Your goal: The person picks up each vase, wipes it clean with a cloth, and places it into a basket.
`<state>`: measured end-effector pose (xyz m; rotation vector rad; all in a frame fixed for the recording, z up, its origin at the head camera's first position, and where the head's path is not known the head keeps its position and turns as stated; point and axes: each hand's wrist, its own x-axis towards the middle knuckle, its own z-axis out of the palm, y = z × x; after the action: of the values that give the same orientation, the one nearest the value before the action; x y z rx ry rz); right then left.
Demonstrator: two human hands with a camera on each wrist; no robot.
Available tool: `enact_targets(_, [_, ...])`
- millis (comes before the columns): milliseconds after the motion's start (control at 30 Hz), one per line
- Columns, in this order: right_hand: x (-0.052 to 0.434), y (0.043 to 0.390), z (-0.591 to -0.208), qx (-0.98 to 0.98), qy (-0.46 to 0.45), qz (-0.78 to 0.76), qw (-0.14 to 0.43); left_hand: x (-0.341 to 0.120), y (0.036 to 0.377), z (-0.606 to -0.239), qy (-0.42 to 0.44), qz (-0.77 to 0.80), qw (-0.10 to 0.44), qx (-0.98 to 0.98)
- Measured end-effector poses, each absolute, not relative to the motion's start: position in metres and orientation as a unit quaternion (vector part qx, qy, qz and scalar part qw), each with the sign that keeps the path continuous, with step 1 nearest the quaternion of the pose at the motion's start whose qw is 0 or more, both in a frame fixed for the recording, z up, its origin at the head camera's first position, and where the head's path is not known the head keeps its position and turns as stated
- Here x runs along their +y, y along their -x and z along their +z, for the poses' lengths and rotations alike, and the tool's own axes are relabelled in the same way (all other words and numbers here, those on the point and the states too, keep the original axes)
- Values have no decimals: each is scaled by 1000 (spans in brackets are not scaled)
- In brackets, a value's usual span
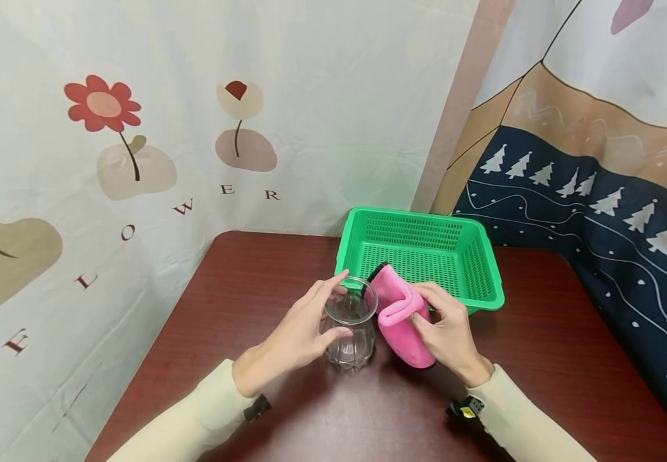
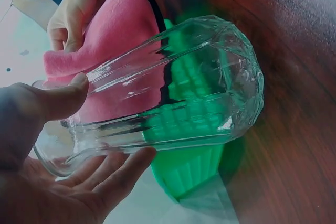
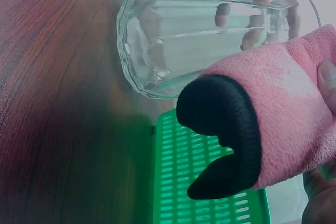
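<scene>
A clear ribbed glass jar (image 1: 352, 343) stands upright at the middle of the brown table, its round mouth facing up. My left hand (image 1: 299, 327) holds it near the neck, thumb on the near side and fingers around the far side; the left wrist view shows the jar's glass (image 2: 184, 87) between them. Beside the jar, my right hand (image 1: 449, 327) pinches a folded pink cloth (image 1: 405, 340) with black edging. In the right wrist view the cloth (image 3: 283, 114) hangs close to the jar (image 3: 184, 35). I cannot tell whether they touch.
Behind the hands sits a green perforated plastic basket (image 1: 486, 269), partly covered by the cloth and right hand. The brown table (image 1: 241, 269) reaches back to a printed curtain (image 1: 322, 96), with a dark tree-patterned cloth (image 1: 610, 244) on the right.
</scene>
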<state>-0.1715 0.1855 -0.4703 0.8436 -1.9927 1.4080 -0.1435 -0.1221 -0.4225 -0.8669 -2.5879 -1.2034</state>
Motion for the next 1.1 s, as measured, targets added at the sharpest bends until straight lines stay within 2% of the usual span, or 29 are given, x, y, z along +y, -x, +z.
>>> enact_targets(400, [186, 169, -468, -751, -319, 513, 267, -129, 156, -419, 355, -381, 57, -852])
enact_targets(567, [186, 169, -469, -758, -313, 511, 259, -131, 164, -418, 379, -388, 28, -840])
enact_targets(767, [185, 169, -470, -768, -308, 495, 265, -133, 174, -415, 390, -386, 5, -836])
enact_targets(1100, [185, 168, -469, -778, -296, 499, 241, -137, 175, -413, 389, -394, -16, -833])
